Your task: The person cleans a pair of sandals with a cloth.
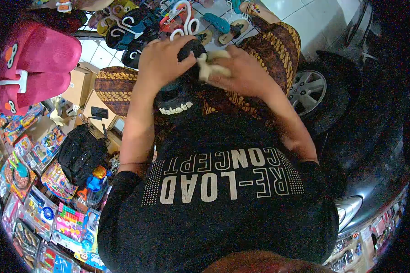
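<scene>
My left hand (161,61), at the upper middle, has its fingers curled around a black sandal-like item (193,49). Just to the right, my right hand (241,75) is closed on a cream-coloured, cloth-like piece (208,68), blurred by motion. That piece is against or very near the black item; contact is hard to make out. Below my left hand, over my lap, lies a dark item with a row of white pieces (175,108) along its edge. A white hanger (185,20) with sandals around it is just beyond my hands.
Pink sandals (54,50) hang on a white hanger at the upper left. Packaged toys (70,223) and a black bag (82,154) fill the left side. Cardboard boxes (79,86) stand behind my left arm. A dark car with its wheel (307,88) is close on the right.
</scene>
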`<action>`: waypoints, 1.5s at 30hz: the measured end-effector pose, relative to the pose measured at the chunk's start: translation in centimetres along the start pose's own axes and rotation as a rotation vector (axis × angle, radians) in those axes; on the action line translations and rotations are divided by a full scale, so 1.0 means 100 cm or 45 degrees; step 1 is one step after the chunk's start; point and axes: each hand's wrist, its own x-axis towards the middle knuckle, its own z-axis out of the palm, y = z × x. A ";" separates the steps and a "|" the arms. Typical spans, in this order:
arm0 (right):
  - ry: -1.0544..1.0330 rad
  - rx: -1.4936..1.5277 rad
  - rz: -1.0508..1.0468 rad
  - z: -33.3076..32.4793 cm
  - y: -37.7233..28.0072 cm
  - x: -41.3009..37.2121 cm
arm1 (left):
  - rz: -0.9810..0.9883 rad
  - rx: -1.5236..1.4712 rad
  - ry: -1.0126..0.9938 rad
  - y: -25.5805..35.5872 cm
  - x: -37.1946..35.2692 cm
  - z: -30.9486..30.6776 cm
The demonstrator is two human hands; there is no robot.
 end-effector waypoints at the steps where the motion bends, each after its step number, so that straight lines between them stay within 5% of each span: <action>1: -0.100 -0.184 0.300 0.001 -0.016 -0.005 | 0.064 0.039 0.078 -0.001 0.002 0.007; 4: -0.300 -0.482 0.486 0.029 -0.027 -0.001 | 0.189 0.068 0.137 0.002 0.007 0.010; 11: -0.483 -0.463 0.292 0.044 -0.012 0.000 | 0.208 0.053 0.085 0.004 0.004 0.009; 15: -0.465 0.081 0.217 0.022 0.013 0.005 | -0.064 -0.098 0.026 -0.013 -0.004 0.005; 18: -0.054 0.914 0.430 0.013 0.041 -0.013 | -0.107 -0.512 0.146 -0.028 -0.009 0.007; 20: 0.385 1.897 0.821 0.009 0.044 -0.020 | -0.062 -0.571 0.113 -0.038 -0.014 0.010; 21: 0.577 1.894 0.876 0.001 0.035 -0.016 | -0.048 -0.609 0.097 -0.038 -0.016 0.009; 24: 0.224 1.072 0.587 -0.003 0.047 -0.022 | -0.044 -0.689 -0.040 -0.035 -0.016 0.002; 28: 0.354 0.357 0.125 0.031 0.009 0.011 | -0.045 -0.533 -0.120 -0.036 -0.008 0.008; 31: 0.322 0.037 0.088 0.031 -0.002 0.009 | -0.017 -0.417 -0.097 -0.037 -0.010 0.007; 34: -0.170 0.064 0.421 0.042 0.025 -0.013 | -0.130 -0.636 -0.105 -0.035 -0.018 0.009; 37: -0.085 0.684 0.847 0.042 0.046 -0.014 | -0.202 -0.752 0.077 -0.054 -0.023 0.015; 40: 0.567 1.397 1.155 0.033 0.070 -0.012 | -0.394 -0.978 0.397 -0.053 -0.021 0.006; 42: 0.776 2.234 1.269 0.005 0.051 -0.005 | -0.541 -1.099 0.539 -0.055 -0.018 0.004; 43: 0.687 2.299 1.310 0.006 0.058 -0.007 | -0.541 -1.061 0.651 -0.057 -0.013 0.009; 45: 0.131 1.705 0.999 0.002 0.056 -0.020 | -0.703 -1.055 0.757 -0.050 -0.005 0.015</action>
